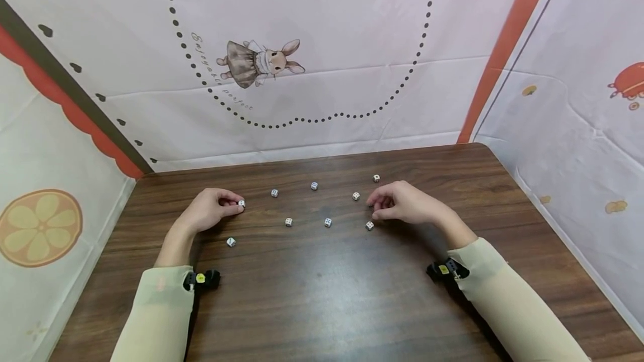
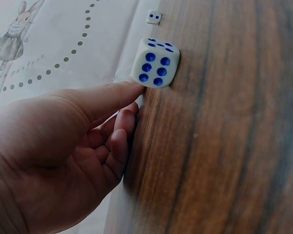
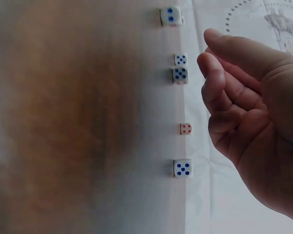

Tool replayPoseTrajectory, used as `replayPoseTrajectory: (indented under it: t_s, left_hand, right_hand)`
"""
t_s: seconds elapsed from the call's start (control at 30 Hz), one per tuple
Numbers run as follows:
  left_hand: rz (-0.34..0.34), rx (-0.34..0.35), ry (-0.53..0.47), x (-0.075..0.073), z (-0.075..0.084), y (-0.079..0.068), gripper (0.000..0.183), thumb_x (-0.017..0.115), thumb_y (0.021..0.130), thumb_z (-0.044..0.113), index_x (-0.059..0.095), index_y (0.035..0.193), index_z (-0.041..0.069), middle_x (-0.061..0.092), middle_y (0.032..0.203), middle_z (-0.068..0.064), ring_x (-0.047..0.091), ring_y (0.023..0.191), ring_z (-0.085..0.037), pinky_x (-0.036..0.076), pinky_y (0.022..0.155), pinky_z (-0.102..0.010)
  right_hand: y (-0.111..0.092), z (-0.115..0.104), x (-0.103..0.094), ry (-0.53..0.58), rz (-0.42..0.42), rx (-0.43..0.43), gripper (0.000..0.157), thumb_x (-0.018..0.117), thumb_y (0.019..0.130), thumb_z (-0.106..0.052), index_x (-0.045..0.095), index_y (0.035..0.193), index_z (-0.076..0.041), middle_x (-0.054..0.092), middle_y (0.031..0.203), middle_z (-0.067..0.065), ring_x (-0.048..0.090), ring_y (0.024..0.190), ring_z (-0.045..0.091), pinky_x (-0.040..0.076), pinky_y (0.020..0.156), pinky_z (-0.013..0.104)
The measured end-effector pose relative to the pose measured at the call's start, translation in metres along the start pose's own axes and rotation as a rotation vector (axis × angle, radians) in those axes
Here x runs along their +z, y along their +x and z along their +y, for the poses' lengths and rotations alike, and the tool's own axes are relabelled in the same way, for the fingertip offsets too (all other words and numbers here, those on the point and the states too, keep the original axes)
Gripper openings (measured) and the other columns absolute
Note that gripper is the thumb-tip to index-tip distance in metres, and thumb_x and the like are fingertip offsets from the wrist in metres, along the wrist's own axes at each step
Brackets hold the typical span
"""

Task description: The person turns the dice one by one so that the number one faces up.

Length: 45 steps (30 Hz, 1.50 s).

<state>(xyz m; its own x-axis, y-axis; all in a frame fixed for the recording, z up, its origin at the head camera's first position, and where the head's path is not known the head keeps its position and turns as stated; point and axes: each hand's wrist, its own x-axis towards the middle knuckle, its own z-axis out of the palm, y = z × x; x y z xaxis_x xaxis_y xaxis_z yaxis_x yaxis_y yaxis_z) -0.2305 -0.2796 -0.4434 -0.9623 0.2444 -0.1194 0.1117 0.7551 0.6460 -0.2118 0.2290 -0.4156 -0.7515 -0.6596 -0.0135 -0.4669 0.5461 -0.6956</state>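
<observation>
Between the thumb and forefinger of my left hand (image 1: 210,209) is a small white die (image 1: 241,203). In the left wrist view that die (image 2: 157,63) shows six blue pips at the thumb tip. Nearer me lies another die (image 1: 231,242). My right hand (image 1: 406,202) hovers over the right part of the table, fingers loosely bent, with no die visible between thumb and fingers in the right wrist view. Close to its fingertips are one die (image 1: 369,225) below the thumb and one die (image 1: 356,196) to the left. A small dark spot by the fingertips is unclear.
More dice lie across the brown wooden table (image 1: 312,295): a back-left die (image 1: 274,193), a back-middle die (image 1: 314,186), two middle ones, a die (image 1: 289,222) and a die (image 1: 328,222), and a far-right die (image 1: 376,178). Printed cloth (image 1: 342,32) hangs behind and beside the table.
</observation>
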Motion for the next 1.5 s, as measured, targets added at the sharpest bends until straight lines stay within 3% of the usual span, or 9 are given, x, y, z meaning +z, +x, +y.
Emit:
replayPoseTrajectory:
  t_s: [0.23,0.67,1.13,1.5]
  left_hand:
    - [-0.004,-0.003,0.001,-0.001,0.0,0.0,0.023,0.077,0.101,0.026,0.079,0.115,0.008,0.072,0.101,-0.006,0.062,0.09,-0.022,0.05,0.08,-0.04]
    - [-0.004,-0.013,0.004,0.0,-0.002,0.001,0.025,0.078,0.101,0.028,0.079,0.116,0.008,0.071,0.1,-0.006,0.061,0.088,-0.023,0.05,0.079,-0.04]
    - [-0.003,-0.009,0.005,0.002,-0.003,0.002,0.023,0.077,0.101,0.027,0.079,0.115,0.009,0.071,0.1,-0.005,0.062,0.089,-0.023,0.05,0.078,-0.039]
    - [0.002,-0.009,0.005,0.002,-0.004,0.001,0.022,0.078,0.1,0.027,0.079,0.115,0.01,0.071,0.099,-0.004,0.062,0.089,-0.022,0.05,0.079,-0.039]
  right_hand:
    - [-0.005,-0.004,0.01,0.004,-0.077,-0.028,0.02,0.081,0.096,-0.011,0.078,0.115,-0.006,0.07,0.083,-0.01,0.065,0.077,0.009,0.053,0.073,0.027]
    - [-0.001,-0.01,0.02,-0.092,-0.119,-0.029,0.011,0.079,0.096,-0.011,0.079,0.107,-0.015,0.065,0.08,-0.012,0.06,0.075,0.007,0.052,0.071,0.028]
    - [0.002,-0.013,0.02,-0.055,-0.07,-0.037,0.007,0.074,0.098,-0.007,0.072,0.103,-0.012,0.069,0.085,-0.01,0.066,0.08,0.008,0.055,0.074,0.03]
    - [0.005,-0.013,0.02,-0.07,-0.09,-0.009,0.008,0.077,0.095,-0.007,0.073,0.098,-0.014,0.067,0.08,-0.012,0.063,0.076,0.007,0.053,0.07,0.028]
